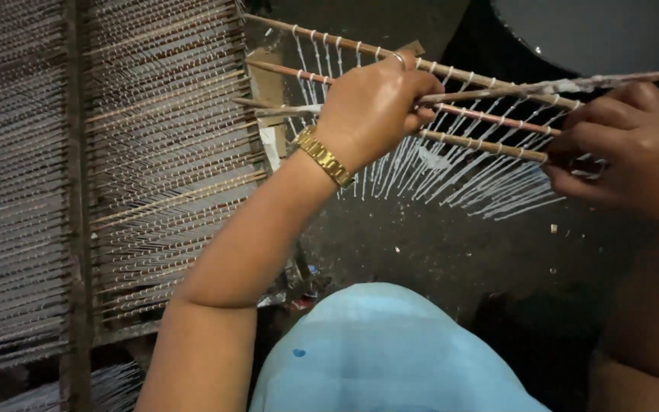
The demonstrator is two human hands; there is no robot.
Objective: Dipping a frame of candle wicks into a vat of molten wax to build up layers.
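Blue cloth point(390, 358) lower centre. Left hand point(371, 107), upper centre, clenched on sticks point(490, 118) strung with white tapers point(451, 172); right hand point(634, 145), right edge, pinching stick ends. Step: sorting held bundle. Next likely calls for even spacing. Loaded rack point(116, 152) left.

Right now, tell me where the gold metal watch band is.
In the head view, the gold metal watch band sits left of centre on the left hand's wrist, right of the wooden rack of strung sticks.

Single head-worn view, looking steeply down from close above the wooden rack point(78, 191) of strung sticks. The rack fills the left half; dark floor point(436, 252) lies right of it.
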